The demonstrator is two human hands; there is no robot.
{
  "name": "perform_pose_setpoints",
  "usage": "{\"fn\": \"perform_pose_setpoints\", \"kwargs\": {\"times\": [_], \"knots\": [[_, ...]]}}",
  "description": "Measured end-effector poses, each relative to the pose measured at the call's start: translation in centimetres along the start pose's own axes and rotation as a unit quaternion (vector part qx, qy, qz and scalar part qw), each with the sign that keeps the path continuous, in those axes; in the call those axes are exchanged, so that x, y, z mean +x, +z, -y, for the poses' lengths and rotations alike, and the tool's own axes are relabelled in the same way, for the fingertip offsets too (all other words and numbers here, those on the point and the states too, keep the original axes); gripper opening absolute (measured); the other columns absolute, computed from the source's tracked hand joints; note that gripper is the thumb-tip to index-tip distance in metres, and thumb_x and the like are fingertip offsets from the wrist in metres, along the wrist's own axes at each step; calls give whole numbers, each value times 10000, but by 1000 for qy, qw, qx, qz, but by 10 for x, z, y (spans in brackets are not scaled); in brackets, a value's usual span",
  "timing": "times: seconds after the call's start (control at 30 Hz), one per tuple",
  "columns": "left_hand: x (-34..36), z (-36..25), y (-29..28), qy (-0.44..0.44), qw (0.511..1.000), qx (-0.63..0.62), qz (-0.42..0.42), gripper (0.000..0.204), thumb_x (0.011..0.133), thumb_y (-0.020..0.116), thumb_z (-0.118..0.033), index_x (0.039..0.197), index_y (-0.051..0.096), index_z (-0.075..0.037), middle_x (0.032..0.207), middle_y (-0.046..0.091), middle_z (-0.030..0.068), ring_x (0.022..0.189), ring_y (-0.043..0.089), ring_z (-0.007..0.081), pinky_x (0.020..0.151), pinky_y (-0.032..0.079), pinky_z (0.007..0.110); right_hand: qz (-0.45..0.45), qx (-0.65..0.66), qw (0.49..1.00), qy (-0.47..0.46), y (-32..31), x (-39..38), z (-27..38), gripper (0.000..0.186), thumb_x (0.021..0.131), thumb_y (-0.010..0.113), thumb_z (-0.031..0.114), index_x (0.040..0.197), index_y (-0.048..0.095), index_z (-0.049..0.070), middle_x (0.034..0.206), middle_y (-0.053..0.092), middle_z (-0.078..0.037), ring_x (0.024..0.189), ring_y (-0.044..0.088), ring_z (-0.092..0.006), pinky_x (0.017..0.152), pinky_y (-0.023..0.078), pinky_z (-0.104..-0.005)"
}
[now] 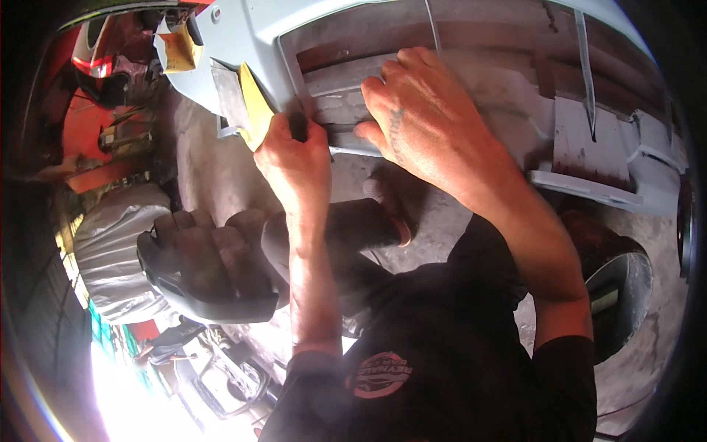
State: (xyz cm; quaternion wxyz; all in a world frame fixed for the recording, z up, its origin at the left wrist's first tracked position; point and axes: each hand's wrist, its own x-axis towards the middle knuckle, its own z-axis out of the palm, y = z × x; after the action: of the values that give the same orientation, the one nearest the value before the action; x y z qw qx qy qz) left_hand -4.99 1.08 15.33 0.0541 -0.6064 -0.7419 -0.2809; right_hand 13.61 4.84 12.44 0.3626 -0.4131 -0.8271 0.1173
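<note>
My left hand (pixel 294 162) is closed on a yellow-backed sheet of sandpaper (pixel 254 103), which stands up beside the bare corner of a pale grey-blue car bumper (pixel 265 18). A dark patch shows between its thumb and index finger; I cannot make out what it is. A grey sheet (pixel 230 96) lies against the yellow one. My right hand (pixel 423 121) hovers over or rests at the bumper's wide opening, fingers loosely bent and thumb apart, with nothing visible in it; its fingertips are partly hidden. A folded yellow-brown paper (pixel 180 48) sits on the bumper's far left end.
Red vehicle parts (pixel 85 136) stand at the left. A silvery cover (pixel 114 250) and a black moulded piece (pixel 206 269) lie nearer to me. A round dark container (pixel 622 295) is on the concrete floor at the right. Bright light glares at the lower left.
</note>
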Motion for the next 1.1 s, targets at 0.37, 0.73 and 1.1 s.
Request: {"fn": "perform_pose_setpoints", "kwargs": {"times": [0.37, 0.73, 1.1], "knots": [[3, 1, 7, 26, 999, 35, -10, 133, 791, 721, -79, 815, 648, 30, 683, 683, 211, 619, 709, 319, 620, 545, 425, -91, 44, 995, -1, 13, -3, -6, 91, 778, 697, 98, 780, 742, 20, 812, 712, -166, 959, 667, -315, 991, 475, -425], [1, 4, 4, 5, 1000, 13, 0, 131, 771, 715, -80, 818, 660, 28, 669, 677, 208, 585, 695, 298, 606, 538, 422, -111, 26, 993, -12, 14, -4, -4, 90, 732, 704, 116, 742, 734, 32, 799, 709, -151, 951, 685, -314, 1017, 487, -436], [6, 5, 4, -9, 1000, -23, 15, 121, 783, 730, -79, 840, 687, 19, 672, 685, 182, 598, 707, 270, 602, 540, 405, -73, 33, 997, -15, 9, -2, -2, 62, 741, 697, 104, 758, 732, 55, 824, 700, -143, 971, 665, -305, 953, 498, -436]]}}
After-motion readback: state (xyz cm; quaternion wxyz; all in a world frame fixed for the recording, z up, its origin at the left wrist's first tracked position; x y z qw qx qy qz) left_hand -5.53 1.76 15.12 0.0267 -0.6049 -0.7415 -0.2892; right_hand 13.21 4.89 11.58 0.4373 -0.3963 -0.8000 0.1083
